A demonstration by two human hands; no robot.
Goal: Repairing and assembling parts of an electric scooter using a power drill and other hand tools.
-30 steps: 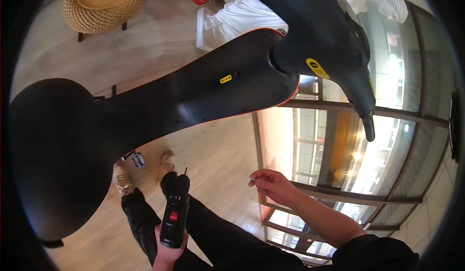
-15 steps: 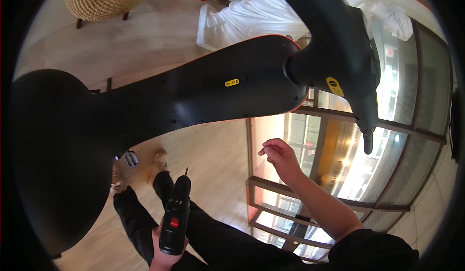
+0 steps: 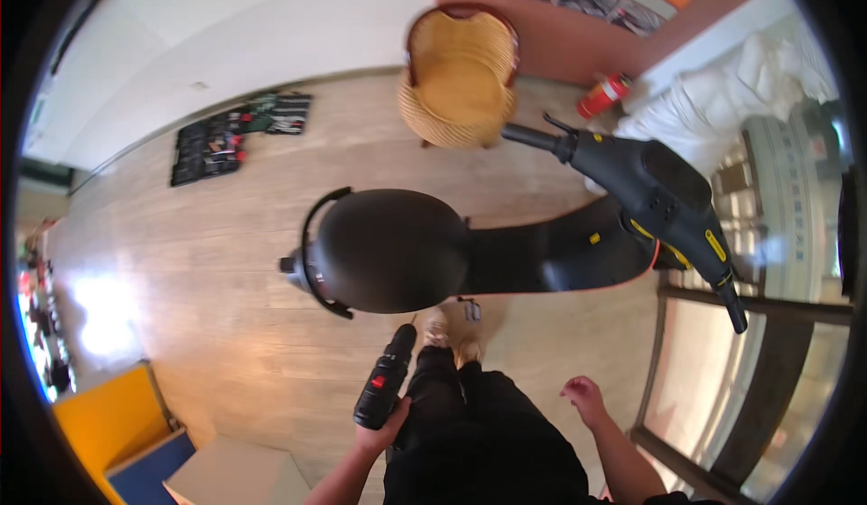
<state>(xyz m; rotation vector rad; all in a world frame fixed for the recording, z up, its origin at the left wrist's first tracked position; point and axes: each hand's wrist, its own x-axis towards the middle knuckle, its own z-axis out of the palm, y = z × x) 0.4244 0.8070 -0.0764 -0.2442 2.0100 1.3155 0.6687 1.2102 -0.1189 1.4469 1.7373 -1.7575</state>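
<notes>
My left hand (image 3: 386, 425) is wrapped round the grip of a black cordless drill (image 3: 384, 380) with a red switch on top. A thin bit points forward from it, just short of the near edge of the black seat (image 3: 388, 250) of an electric scooter. The scooter's footboard (image 3: 560, 247) runs off to the right, toward its handlebar (image 3: 664, 193). My right hand (image 3: 585, 398) hovers in the air right of my body, below the footboard. Its fingers are curled together, and anything between them is too small to make out.
A wicker armchair (image 3: 461, 80) and a red fire extinguisher (image 3: 603, 96) stand behind the scooter, near a white statue (image 3: 722, 98). An open tool case (image 3: 208, 148) lies on the floor at far left. A cardboard box (image 3: 237, 473) is at lower left, glass panels at right.
My view has pulled back and swung left, so the whole scooter, the armchair and the tool case now show. The drill stays in my left hand; my right hand stays off the scooter.
</notes>
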